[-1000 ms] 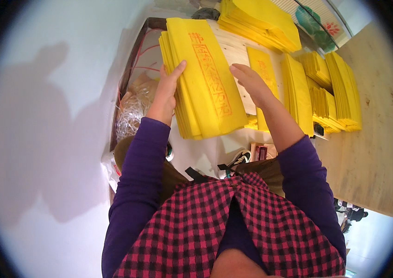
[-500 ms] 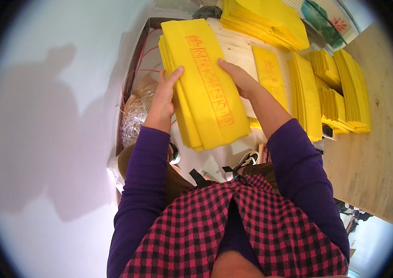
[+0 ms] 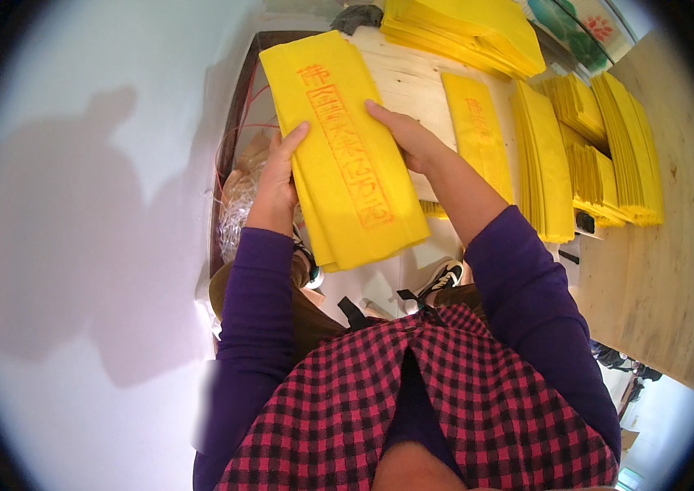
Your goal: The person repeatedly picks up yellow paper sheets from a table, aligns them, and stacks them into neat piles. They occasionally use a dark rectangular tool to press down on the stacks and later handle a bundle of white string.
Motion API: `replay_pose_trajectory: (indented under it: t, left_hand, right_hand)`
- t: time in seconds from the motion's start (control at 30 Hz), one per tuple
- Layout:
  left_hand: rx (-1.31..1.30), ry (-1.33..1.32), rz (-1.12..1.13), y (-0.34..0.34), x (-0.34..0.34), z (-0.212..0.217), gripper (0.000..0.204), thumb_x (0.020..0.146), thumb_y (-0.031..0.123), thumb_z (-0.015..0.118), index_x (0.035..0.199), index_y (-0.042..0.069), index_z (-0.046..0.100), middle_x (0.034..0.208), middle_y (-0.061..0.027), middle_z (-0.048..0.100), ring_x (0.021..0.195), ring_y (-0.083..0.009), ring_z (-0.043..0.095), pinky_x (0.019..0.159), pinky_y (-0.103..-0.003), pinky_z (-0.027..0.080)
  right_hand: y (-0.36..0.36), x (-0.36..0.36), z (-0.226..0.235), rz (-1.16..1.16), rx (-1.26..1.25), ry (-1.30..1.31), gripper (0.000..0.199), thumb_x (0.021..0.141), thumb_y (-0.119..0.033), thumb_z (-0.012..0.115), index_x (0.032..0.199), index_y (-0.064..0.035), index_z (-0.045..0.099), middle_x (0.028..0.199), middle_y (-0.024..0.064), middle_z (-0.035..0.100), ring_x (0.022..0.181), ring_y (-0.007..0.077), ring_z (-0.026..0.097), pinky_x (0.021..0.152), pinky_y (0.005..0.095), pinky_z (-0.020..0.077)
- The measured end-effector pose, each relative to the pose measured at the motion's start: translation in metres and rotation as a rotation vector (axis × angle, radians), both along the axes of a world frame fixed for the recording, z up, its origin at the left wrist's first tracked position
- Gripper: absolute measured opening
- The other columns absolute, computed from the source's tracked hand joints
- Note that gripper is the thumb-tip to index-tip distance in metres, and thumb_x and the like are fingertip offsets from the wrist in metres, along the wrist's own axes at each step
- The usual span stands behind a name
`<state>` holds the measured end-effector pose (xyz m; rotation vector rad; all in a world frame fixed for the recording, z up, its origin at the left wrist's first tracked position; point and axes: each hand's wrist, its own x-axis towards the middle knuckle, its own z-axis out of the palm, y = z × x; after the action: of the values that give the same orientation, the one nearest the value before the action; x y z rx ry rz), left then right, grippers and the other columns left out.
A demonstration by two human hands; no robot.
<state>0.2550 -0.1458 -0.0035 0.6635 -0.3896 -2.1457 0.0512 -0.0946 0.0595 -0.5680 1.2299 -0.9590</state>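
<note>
A long stack of folded yellow sheets (image 3: 343, 164), printed in red on its top face, is held up between my two hands above the floor. My left hand (image 3: 279, 168) grips its left long edge, thumb on top and fingers hidden beneath. On the opposite edge my right hand (image 3: 408, 137) is closed, its thumb lying over the top and the other fingers out of sight under the stack. Whether the sheets are cloth or paper I cannot tell. Just right of my right hand, a similar printed yellow stack (image 3: 478, 135) lies on the wooden table.
More folded yellow stacks (image 3: 543, 164) stand along the wooden table (image 3: 641, 286) on the right. A larger yellow pile (image 3: 461, 33) lies at the far side. Clear plastic wrapping (image 3: 236, 204) sits left of my legs, beside a pale wall (image 3: 77, 245).
Both hands have shifted slightly left with the yellow stack. Its layers, fanned out at the left edge before, now sit closer together, and the top face is turned more toward me.
</note>
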Motion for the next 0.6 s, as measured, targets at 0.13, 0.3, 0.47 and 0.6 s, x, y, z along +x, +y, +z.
replay_pose_trajectory:
  t: [0.13,0.3,0.47,0.6]
  left_hand:
    - [-0.001,0.038,-0.026,-0.002,0.001,-0.005,0.086,0.077,0.010,0.075,0.141,0.001,0.019,0.126,-0.0231,0.047,0.108,-0.0325,0.057,0.081,-0.041,0.055]
    - [-0.112,-0.101,0.070,0.005,0.000,0.000,0.090,0.077,0.007,0.074,0.143,0.003,0.015,0.127,-0.0238,0.045,0.109,-0.0330,0.056,0.081,-0.042,0.055]
    - [-0.251,-0.041,0.103,0.013,0.001,0.007,0.092,0.077,0.005,0.073,0.144,0.004,0.012,0.129,-0.0238,0.043,0.110,-0.0328,0.055,0.083,-0.042,0.054]
    - [-0.258,-0.043,0.101,0.021,0.002,0.017,0.086,0.077,0.004,0.071,0.143,0.004,0.016,0.127,-0.0216,0.045,0.110,-0.0309,0.055,0.085,-0.040,0.053]
  right_hand:
    - [-0.002,0.005,-0.001,-0.058,0.048,-0.021,0.057,0.089,-0.044,0.059,0.122,0.0031,0.053,0.114,0.0142,0.063,0.097,0.0202,0.064,0.083,0.0308,0.0522]
    - [0.003,0.007,-0.002,-0.057,0.009,-0.073,0.057,0.089,-0.043,0.059,0.124,0.0019,0.051,0.116,0.0146,0.062,0.098,0.0210,0.065,0.084,0.0317,0.0528]
    - [0.011,0.011,-0.001,-0.033,-0.061,-0.062,0.056,0.093,-0.041,0.052,0.131,-0.0002,0.045,0.123,0.0145,0.058,0.106,0.0206,0.061,0.089,0.0322,0.0513]
    - [0.021,0.012,0.004,-0.023,-0.063,-0.177,0.060,0.089,-0.038,0.061,0.132,-0.0006,0.041,0.118,0.0150,0.060,0.102,0.0222,0.063,0.086,0.0346,0.0531]
